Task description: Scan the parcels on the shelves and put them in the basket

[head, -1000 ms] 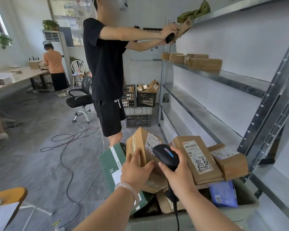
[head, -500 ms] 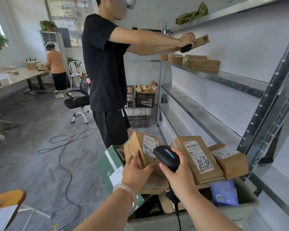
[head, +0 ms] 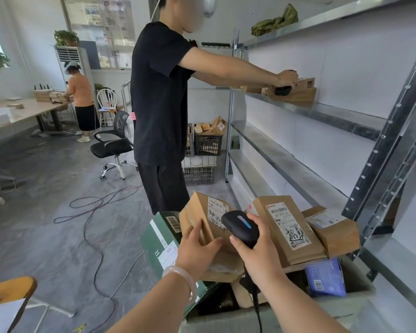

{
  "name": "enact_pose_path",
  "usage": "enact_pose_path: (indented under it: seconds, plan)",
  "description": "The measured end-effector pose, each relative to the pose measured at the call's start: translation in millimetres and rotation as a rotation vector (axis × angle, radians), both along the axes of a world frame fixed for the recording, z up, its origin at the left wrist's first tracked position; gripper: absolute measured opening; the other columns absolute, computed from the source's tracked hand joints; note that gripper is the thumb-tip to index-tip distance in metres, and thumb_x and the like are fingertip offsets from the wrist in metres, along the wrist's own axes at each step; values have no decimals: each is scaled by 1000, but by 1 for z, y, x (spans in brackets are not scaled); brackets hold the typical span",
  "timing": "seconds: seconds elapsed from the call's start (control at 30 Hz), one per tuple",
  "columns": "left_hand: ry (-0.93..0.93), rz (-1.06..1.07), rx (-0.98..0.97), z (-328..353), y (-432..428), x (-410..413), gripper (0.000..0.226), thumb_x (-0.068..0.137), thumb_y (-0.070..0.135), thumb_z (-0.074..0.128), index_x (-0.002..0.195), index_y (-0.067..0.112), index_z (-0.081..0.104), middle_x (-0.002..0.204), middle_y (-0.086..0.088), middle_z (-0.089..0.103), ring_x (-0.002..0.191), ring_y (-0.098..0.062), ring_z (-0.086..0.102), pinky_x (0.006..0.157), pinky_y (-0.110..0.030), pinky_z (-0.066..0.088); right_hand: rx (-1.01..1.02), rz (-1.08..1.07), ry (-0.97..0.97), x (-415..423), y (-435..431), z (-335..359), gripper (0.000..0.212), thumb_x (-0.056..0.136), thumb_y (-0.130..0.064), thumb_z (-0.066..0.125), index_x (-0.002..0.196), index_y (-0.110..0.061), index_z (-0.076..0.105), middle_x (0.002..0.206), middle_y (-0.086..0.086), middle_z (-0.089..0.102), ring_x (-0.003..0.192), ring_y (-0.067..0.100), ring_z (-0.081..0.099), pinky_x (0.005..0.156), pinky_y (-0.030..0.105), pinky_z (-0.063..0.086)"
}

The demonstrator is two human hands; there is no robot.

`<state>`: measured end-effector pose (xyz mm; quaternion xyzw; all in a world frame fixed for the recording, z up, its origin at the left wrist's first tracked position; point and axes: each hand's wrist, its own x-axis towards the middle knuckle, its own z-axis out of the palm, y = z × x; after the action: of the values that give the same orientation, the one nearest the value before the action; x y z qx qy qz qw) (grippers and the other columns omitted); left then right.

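We are gripping a brown parcel (head: 199, 212) in our left hand (head: 197, 247), fingers and thumb curled round it, above the pile in the grey basket (head: 226, 319), which is cut off at the near edge. Our right hand (head: 258, 253) is clasping the black scanner (head: 240, 227), which is hiding part of the parcel's label. The handwriting there is too hard to read. A green box (head: 154, 236) on the left is showing a white "R".
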<state>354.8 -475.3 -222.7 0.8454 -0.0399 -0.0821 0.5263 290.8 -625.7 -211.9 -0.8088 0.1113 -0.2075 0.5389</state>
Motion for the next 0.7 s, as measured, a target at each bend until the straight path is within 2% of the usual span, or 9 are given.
enact_pose_path:
  seconds: [0.13,0.2,0.27,0.33,0.43,0.53,0.6,0.7]
  plan:
    - [-21,31,-66,-3,1,0,79,88,53,65,154,36,25,159,4,27,144,-22,31,117,-44,32,-10,7,16,0,1,0,62,82,-31,78,126,-49,37,123,-16,50,110,9,57,87,19,45]
    - [-38,129,-162,-4,8,3,67,94,47,59,153,31,32,158,0,32,144,-22,33,118,-44,30,-17,13,37,0,1,0,62,82,-32,77,124,-51,36,122,-16,51,107,9,58,85,19,45]
    - [-28,226,-139,-10,19,7,60,97,41,56,151,26,37,158,-2,32,144,-23,31,119,-45,27,-15,19,51,1,1,-1,62,83,-32,77,123,-52,35,119,-18,51,105,8,59,85,19,46]
    - [0,308,30,-18,29,9,69,93,49,59,153,27,33,162,-5,23,148,-29,22,120,-48,23,-16,22,55,2,0,-2,62,83,-32,76,122,-53,34,118,-20,49,103,6,58,84,18,45]
    - [133,337,201,-32,37,12,102,77,74,61,157,35,11,164,-10,8,149,-37,16,120,-52,22,-29,26,67,3,1,-4,63,83,-33,76,124,-52,34,117,-21,48,102,4,57,81,14,44]
    - [282,256,79,-44,36,19,111,73,78,61,157,35,4,160,-14,15,144,-40,28,115,-54,31,-45,21,73,5,1,-6,63,82,-33,77,125,-52,34,114,-24,47,96,-3,54,75,5,40]
    - [321,229,22,-50,33,22,111,74,76,62,158,34,2,161,-13,11,146,-39,23,117,-54,28,-52,15,70,6,1,-7,63,82,-32,77,125,-51,34,113,-25,46,94,-5,54,73,3,40]
    - [325,207,44,-52,29,21,111,75,78,57,158,32,0,164,-10,4,149,-36,16,117,-52,24,-44,11,80,7,-2,-8,62,83,-32,76,125,-51,33,117,-21,48,103,2,55,83,11,44]
